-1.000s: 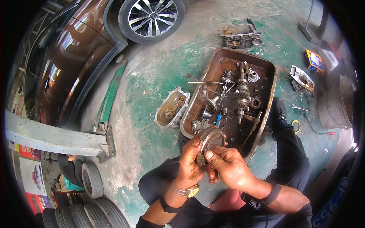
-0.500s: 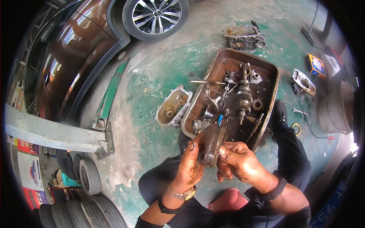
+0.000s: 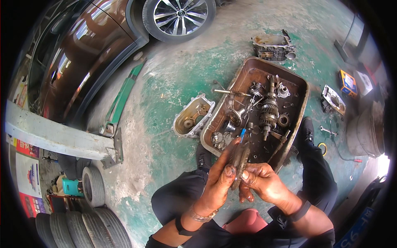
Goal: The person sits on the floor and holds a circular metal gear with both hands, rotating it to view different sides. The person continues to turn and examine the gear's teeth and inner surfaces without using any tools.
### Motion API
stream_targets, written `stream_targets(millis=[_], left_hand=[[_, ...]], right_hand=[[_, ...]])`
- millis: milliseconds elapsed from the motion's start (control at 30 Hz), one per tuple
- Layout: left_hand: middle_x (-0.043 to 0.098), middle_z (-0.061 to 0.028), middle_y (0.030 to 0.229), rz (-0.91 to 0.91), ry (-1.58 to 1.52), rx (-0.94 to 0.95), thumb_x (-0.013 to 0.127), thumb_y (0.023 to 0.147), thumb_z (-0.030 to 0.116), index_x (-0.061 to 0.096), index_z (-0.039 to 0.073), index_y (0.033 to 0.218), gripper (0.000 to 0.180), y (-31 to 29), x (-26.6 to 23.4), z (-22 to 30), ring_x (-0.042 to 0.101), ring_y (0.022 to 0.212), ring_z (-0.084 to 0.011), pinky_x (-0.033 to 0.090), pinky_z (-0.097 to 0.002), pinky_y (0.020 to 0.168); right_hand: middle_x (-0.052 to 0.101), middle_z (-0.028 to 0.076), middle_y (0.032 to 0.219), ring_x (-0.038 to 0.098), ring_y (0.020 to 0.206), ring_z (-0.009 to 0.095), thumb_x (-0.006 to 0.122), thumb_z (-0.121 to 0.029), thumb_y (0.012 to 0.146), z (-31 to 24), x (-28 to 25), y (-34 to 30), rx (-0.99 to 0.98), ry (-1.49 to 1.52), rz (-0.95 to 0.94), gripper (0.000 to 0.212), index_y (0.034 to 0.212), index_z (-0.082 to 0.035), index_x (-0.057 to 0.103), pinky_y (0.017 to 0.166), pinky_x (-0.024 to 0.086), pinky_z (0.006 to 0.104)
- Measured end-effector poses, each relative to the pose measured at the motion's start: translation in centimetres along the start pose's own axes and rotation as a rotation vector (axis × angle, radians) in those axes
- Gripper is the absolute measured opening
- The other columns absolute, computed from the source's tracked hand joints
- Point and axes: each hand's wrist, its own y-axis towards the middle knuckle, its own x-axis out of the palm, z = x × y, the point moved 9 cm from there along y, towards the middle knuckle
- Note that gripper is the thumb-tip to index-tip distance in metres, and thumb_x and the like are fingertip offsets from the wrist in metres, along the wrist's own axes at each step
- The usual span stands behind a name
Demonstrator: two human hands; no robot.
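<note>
A dark, greasy toothed gear (image 3: 241, 163) is held nearly edge-on between my two hands, above the near edge of a rusty brown tray (image 3: 298, 124). My left hand (image 3: 219, 182) grips its left face, thumb in front and fingers behind. On the right side, my right hand (image 3: 263, 178) pinches the toothed rim with the thumb, its lower fingers curled beneath. Both hands are smeared with grease. In the tray lie a gear shaft (image 3: 269, 109), a small gear (image 3: 283, 120), a flanged part (image 3: 283, 91) and a blue-tipped tool (image 3: 243, 133).
Left of the tray sits an open metal housing (image 3: 182, 129); another casing (image 3: 271, 46) stands beyond it. A metal plate part (image 3: 333, 99), a wrench (image 3: 328, 131) and a yellow ring (image 3: 322, 148) lie right. A lift arm (image 3: 58, 134), brown car (image 3: 78, 53) and tyres (image 3: 111, 227) stand left.
The gear has turned more edge-on, and my left hand has rotated with it, its fingers now reaching up behind. The whole view has shifted slightly.
</note>
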Motion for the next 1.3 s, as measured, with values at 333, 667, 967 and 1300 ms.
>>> stream_targets(millis=[333,667,967,1300], left_hand=[[0.060,-0.0162,0.120,0.273,-0.087,-0.180,0.046,0.096,0.031,0.050,-0.008,0.128,0.050,-0.4,-1.9,-2.6,0.057,0.109,-0.0221,0.042,-0.0335,0.097],[0.062,-0.0155,0.117,0.160,-0.217,-0.156,0.039,0.098,0.029,0.049,-0.007,0.130,0.049,0.3,-1.1,-2.7,0.060,0.104,-0.0219,0.047,-0.0323,0.090],[0.063,-0.0145,0.113,0.163,-0.172,-0.152,0.037,0.099,0.029,0.049,-0.005,0.131,0.048,0.0,-1.2,-3.2,0.064,0.089,-0.0205,0.054,-0.0291,0.069],[0.064,-0.0148,0.108,0.096,-0.307,-0.343,0.037,0.099,0.031,0.052,-0.005,0.126,0.047,0.0,-1.2,-4.5,0.066,0.086,-0.0217,0.056,-0.0311,0.068]], right_hand=[[0.057,0.003,0.064,0.055,0.056,0.010,0.046,-0.027,0.103,2.3,-0.3,0.4,0.084,-0.094,0.110,0.034,0.081,-0.002,0.057,0.052,0.045,0.0245],[0.053,0.007,0.062,0.051,0.054,0.014,0.043,-0.021,0.103,1.5,-0.6,0.0,0.075,-0.169,0.145,0.029,0.096,0.004,0.057,0.059,0.053,0.0327],[0.057,0.011,0.086,0.054,0.080,0.019,0.038,-0.024,0.103,-0.7,0.5,-1.1,0.123,-0.521,0.157,0.030,0.113,0.000,0.053,0.076,0.048,0.0328],[0.061,0.016,0.107,0.059,0.101,0.026,0.036,-0.026,0.102,-2.0,1.5,-1.4,0.167,-0.912,0.146,0.037,0.126,-0.003,0.053,0.087,0.048,0.0346]])
